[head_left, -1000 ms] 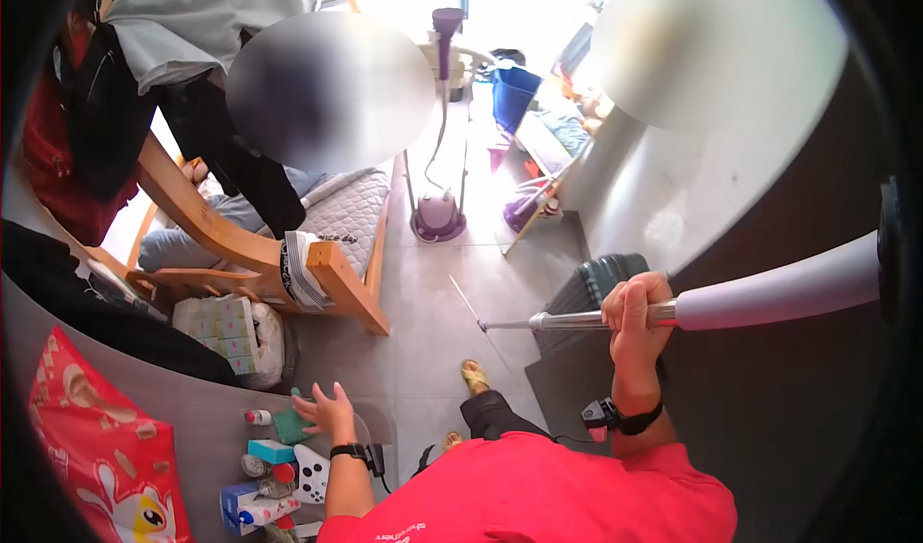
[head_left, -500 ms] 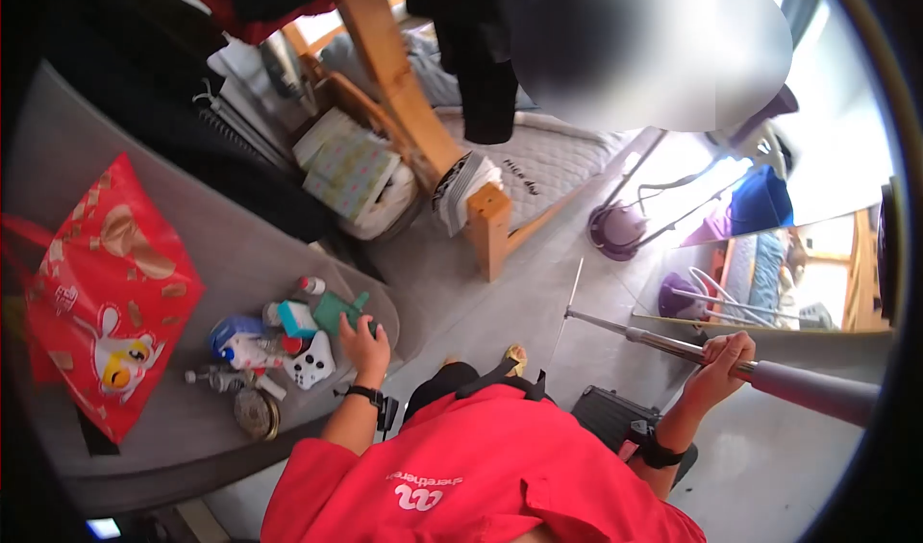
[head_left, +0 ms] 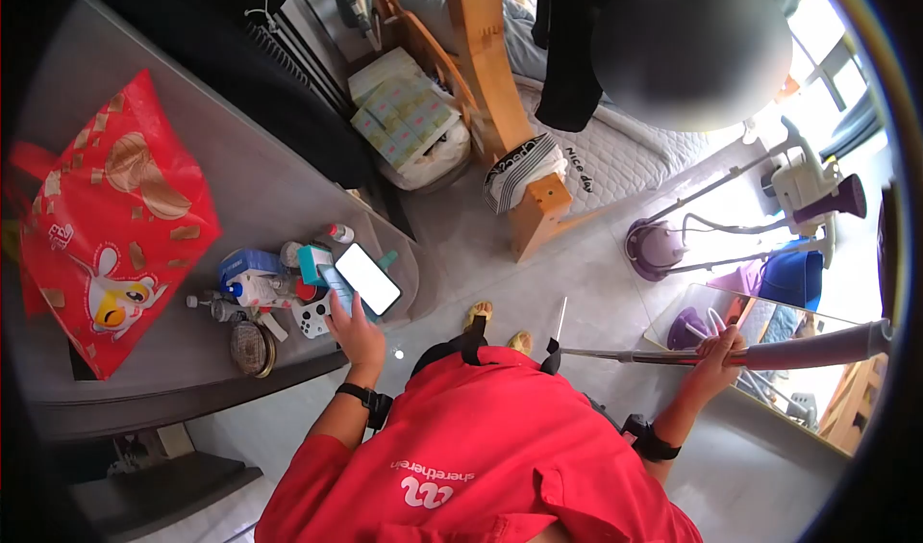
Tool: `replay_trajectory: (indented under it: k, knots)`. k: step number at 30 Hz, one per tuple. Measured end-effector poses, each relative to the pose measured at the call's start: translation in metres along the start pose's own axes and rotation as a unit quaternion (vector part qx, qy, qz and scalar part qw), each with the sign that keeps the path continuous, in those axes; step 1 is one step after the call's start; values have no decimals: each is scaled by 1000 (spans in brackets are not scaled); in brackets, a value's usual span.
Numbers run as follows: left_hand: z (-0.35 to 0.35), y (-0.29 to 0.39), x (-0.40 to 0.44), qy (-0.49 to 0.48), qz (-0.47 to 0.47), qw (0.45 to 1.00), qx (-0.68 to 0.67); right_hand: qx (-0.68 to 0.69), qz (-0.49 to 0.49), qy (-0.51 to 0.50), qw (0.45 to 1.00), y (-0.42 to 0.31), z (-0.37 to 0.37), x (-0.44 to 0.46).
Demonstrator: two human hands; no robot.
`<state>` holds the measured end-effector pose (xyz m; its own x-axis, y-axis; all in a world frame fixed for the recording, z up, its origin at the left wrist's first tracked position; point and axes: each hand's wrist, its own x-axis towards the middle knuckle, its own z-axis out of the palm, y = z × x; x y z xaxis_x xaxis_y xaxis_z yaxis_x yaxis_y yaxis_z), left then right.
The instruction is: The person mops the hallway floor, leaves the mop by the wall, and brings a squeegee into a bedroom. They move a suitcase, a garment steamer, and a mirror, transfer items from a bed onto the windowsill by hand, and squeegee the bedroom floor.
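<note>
At the rounded right corner of the desk (head_left: 240,163), your left hand (head_left: 357,335) touches the phone (head_left: 368,279), grip unclear; a nudge could tip it off; your right hand (head_left: 716,355), closed around the pole (head_left: 659,356), could swing it into the mirror (head_left: 815,389)

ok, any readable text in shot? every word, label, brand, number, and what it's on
"Nice day": mattress
"sheretherein": red shirt, upside down in this view, beside a looped logo
Not legible: lettering on the striped cloth, red bag and blue box.
Phone: screen washed out white, nothing readable.
</note>
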<state>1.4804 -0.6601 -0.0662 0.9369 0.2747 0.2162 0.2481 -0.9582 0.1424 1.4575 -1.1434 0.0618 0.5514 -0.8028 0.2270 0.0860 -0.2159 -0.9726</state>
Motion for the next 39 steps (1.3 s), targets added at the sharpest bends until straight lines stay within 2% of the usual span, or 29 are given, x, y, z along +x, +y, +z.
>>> replay_trajectory:
  k: [4,14,20,22,26,28,34,39]
  knots:
    - [4,-2,8,-45,30,997,54,18,23,-4,1000,3,10,7]
    - [-6,5,13,-89,-2,992,93,42,-8,-32,999,17,14,9]
    - [1,9,25,-95,50,991,80,45,-22,-27,998,15,19,4]
    - [4,12,28,-127,39,985,107,11,-65,-37,997,22,16,4]
    - [12,4,35,-139,30,982,128,10,-67,-35,997,20,15,0]
    - [6,7,42,-151,-10,982,117,20,-52,-36,998,18,13,-2]
    - [13,0,57,-140,-42,983,111,13,-48,-30,998,21,7,-5]
    - [15,0,57,-125,-12,985,118,-18,-47,-15,999,27,0,-9]
